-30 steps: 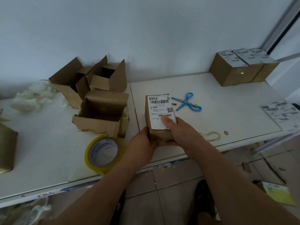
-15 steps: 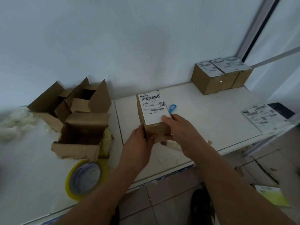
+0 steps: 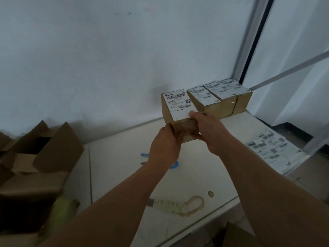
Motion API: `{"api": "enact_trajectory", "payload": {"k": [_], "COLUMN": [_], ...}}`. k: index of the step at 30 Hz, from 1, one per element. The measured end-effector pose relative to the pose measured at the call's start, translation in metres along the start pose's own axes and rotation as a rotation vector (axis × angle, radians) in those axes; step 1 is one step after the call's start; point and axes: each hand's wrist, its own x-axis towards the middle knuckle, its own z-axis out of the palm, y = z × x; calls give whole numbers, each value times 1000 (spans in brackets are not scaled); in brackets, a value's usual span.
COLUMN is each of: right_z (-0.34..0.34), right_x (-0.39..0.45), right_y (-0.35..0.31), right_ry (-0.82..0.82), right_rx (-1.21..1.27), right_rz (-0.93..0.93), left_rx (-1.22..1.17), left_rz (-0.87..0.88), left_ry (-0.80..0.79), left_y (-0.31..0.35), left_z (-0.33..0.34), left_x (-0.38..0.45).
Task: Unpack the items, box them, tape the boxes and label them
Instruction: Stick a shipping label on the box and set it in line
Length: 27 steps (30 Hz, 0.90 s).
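A small brown cardboard box with a white shipping label on top is held above the white table, close to the stack of labelled boxes at the back right. My left hand grips its near left corner. My right hand grips its near right side, thumb on the label's edge. Blue scissors lie on the table, mostly hidden under my left forearm.
Open empty cardboard boxes stand at the left. A sheet of spare labels lies at the table's right edge. A strip of tape and brown stains mark the near table. A window frame rises at the right.
Both hands lifted the labelled box off the table and carried it away and to the right, up beside the stacked labelled boxes. The view swung right, so the tape roll left the frame.
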Motion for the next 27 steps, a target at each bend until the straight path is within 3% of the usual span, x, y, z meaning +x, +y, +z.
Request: {"api": "enact_trajectory", "payload": {"k": [9, 15, 20, 27], "right_z": [-16, -15, -12, -5], "right_x": [79, 103, 111, 121], "right_y": [30, 45, 45, 51], "right_ry": [38, 212, 161, 265], "right_rx": [32, -115, 92, 166], "right_rz": [21, 62, 179, 157], "left_rx": [13, 12, 10, 21], "left_rz": [18, -13, 7, 17], "left_ry": [-32, 25, 76, 39], "left_y": [-12, -12, -11, -11], "left_z": [68, 91, 100, 103], "left_x": [62, 83, 95, 107]}}
